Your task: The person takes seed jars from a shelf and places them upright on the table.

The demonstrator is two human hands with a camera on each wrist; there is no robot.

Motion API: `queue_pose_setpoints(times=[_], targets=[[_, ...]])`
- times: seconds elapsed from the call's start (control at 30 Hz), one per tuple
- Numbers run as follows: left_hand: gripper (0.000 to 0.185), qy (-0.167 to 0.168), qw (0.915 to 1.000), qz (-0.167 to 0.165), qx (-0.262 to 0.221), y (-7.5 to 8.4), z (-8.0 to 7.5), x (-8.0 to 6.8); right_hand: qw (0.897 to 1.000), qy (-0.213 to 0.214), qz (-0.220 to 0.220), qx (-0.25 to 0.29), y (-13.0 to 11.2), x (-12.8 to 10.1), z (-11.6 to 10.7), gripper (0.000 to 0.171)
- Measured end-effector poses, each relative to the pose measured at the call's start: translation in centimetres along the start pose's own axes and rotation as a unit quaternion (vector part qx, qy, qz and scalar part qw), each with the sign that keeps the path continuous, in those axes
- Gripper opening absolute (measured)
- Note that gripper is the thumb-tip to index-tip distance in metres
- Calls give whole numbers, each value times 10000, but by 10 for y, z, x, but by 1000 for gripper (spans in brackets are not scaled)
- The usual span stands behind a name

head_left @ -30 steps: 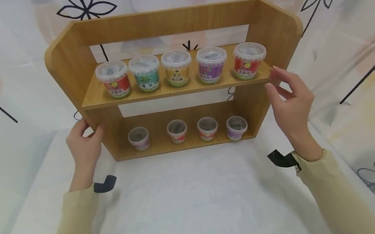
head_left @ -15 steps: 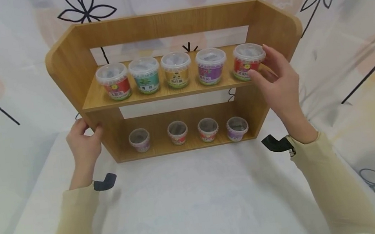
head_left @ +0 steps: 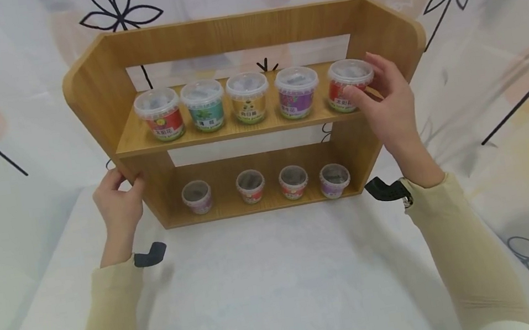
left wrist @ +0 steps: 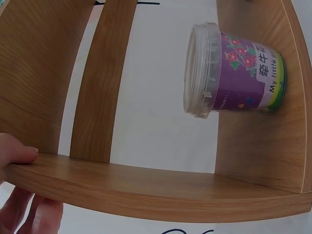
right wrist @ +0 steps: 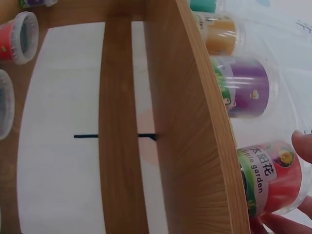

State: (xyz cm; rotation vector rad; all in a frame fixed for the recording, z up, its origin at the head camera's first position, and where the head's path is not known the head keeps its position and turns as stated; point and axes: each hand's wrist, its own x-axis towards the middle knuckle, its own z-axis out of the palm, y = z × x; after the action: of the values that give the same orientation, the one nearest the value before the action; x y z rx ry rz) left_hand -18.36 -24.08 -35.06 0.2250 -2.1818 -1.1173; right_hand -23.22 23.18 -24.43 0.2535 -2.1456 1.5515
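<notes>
- Red pot stands at the right end of the upper board of the wooden shelf, upper right of centre in the head view; clear lid on, upright.
- Right hand grasps the red pot: thumb on its front, fingers curled round its right side. Right wrist view shows the same pot with fingertips on it at the lower right of the frame.
- Left hand grips the shelf's left side panel low down, centre left of the head view, thumb on the front edge. Left wrist view shows the thumb pressed on the panel edge at the lower left, fingers under it.
- Upper board, left of the red pot: purple pot, yellow pot, green pot, another red pot, in a row, just beside each other, all lidded.
- Lower board: four smaller pots spaced apart, centre of the frame.
- Shelf stands on a white cloth filling the lower frame; a patterned curtain hangs behind and to both sides.
- Beige sleeves on both arms, black wrist straps at the cuffs.
</notes>
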Motion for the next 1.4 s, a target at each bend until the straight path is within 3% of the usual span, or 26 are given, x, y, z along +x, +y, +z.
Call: queue_pose_setpoints(times=[0.83, 1.17, 1.4], targets=[[36, 20, 9996, -259, -59, 1, 2, 0, 9990, 11, 387, 204, -5, -6, -5, 69], [35, 124, 9998, -164, -79, 2, 4, 0, 9993, 144, 226, 266, -10, -24, -11, 65], [36, 20, 9992, -386, -129, 5, 3, -2, 9992, 107, -115, 379, -14, -48, -11, 62]])
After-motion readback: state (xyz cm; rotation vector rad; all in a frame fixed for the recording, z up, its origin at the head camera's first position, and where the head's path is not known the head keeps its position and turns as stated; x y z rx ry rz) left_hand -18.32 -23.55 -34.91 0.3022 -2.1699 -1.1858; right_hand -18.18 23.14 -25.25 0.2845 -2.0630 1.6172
